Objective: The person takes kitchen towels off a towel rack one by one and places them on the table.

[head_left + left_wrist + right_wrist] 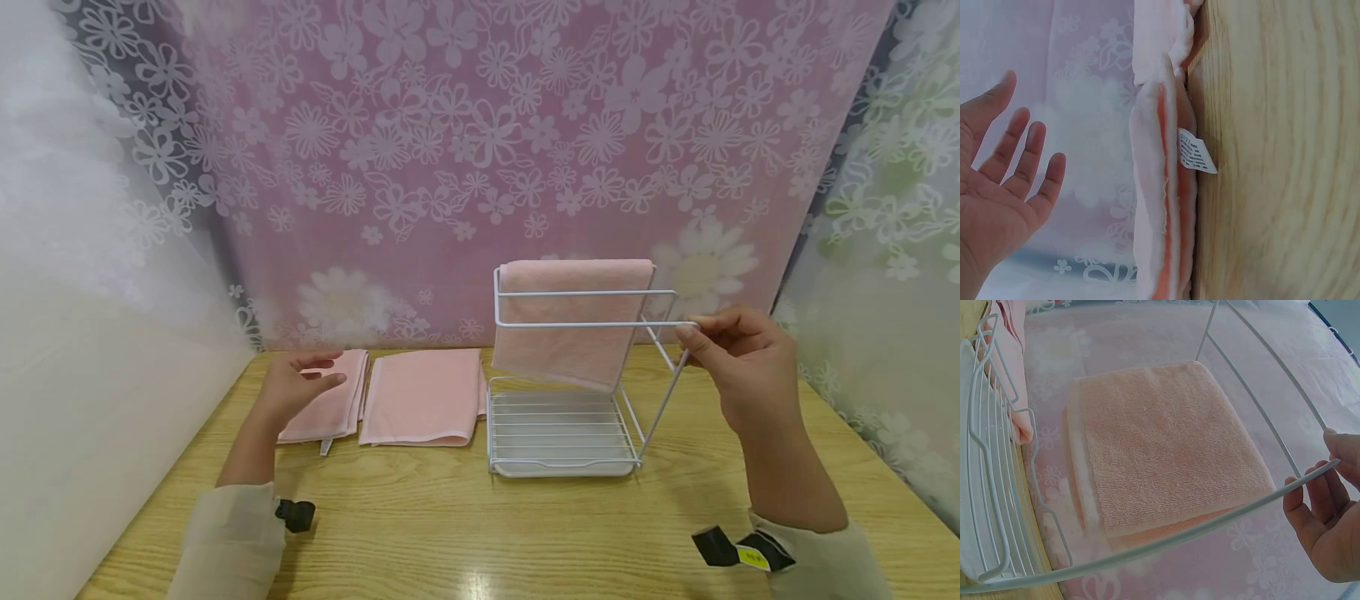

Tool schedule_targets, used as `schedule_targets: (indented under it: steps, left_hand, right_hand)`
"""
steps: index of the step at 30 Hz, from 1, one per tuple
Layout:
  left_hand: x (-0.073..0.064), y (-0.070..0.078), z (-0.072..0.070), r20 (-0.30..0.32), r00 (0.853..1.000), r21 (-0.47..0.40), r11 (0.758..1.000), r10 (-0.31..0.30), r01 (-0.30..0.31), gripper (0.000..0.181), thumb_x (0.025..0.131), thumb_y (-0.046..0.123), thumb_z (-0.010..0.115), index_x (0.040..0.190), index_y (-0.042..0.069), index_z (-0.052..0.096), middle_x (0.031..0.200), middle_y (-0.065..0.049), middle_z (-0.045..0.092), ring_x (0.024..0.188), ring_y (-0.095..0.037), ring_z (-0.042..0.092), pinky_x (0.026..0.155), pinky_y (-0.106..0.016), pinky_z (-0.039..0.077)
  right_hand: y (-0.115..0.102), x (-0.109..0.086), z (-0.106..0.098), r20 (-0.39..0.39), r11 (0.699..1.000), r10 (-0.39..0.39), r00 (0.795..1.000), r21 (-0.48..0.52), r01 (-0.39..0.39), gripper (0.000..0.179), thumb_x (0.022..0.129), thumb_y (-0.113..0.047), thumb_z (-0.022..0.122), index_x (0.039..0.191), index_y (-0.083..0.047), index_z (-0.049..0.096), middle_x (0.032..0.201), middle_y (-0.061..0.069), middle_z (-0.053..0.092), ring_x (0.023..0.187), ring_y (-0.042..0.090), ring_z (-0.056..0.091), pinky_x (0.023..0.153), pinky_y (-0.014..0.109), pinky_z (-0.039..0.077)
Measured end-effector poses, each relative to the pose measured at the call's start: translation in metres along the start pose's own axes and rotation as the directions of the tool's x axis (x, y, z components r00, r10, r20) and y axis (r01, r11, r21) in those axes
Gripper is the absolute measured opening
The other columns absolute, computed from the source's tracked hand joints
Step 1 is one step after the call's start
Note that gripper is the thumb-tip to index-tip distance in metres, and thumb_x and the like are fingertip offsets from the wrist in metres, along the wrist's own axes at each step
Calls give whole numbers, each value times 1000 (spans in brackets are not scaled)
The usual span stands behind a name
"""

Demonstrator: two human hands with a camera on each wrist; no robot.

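Note:
My right hand (750, 358) pinches the upper front corner of a white wire towel rack (585, 324), thumb on the near side. A folded pink towel (573, 354) hangs over the rack's back bar; the right wrist view shows its looped terry cloth (1166, 444). Over on the left, my left hand (288, 387) is held above a folded pink towel (341, 408), its fingers spread and holding nothing. The left wrist view shows this hand (1007, 200) apart from the towel's layered edge, where a white printed label (1194, 151) sticks out.
Another folded pink towel (423, 396) lies between the left towel and the rack. At the rack's foot, a wire shelf sits over a white tray (562, 473). Flowered curtains (480, 167) enclose the wooden table (420, 525) at the back and sides.

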State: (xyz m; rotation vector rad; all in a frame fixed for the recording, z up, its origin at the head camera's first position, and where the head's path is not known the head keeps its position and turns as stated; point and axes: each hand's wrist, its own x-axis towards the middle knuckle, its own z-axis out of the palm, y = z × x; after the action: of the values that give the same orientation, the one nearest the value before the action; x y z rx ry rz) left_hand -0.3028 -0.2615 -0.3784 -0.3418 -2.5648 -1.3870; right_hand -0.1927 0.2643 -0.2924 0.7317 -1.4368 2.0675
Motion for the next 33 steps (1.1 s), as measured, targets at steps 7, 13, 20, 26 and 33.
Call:
schedule_targets:
  steps: [7,13,20,26,33]
  left_hand:
    - [-4,8,3,12,1000,1,1000,11,-11,44,85,22,78,124,4,67,128,-14,61,114,-33,57,92,-35,51]
    - [-6,15,7,9,999,-4,999,34,-34,42,85,18,78,123,4,68,126,-14,62,112,-32,58,94,-40,50]
    - [-7,27,12,8,996,-51,995,84,-83,39,84,12,78,119,0,69,125,-18,62,114,-38,57,96,-52,46]
    - [-9,30,16,12,994,-52,993,108,-107,37,84,11,79,118,2,70,123,-15,63,113,-35,58,95,-51,47]
    - [-9,36,21,11,990,-51,989,138,-138,37,84,11,78,119,3,69,125,-11,61,112,-29,58,94,-49,48]
  right_hand:
    - [1,0,-1,12,1000,-4,1000,6,4,13,86,25,53,92,17,61,86,13,68,70,18,67,63,25,57]
    - [1,0,-1,9,1000,-3,1000,3,3,14,86,25,53,92,16,62,86,12,68,70,18,67,63,25,57]
    - [1,0,0,-5,1000,5,1000,-16,-5,13,86,25,55,90,15,61,85,12,68,70,17,68,63,26,57]
    - [0,0,0,-11,1000,8,1000,-25,-8,12,86,24,55,90,14,62,85,11,68,70,17,68,63,26,57]
    - [1,0,0,2,1000,-3,1000,-24,3,12,85,25,55,89,15,61,85,12,68,70,17,69,64,27,57]
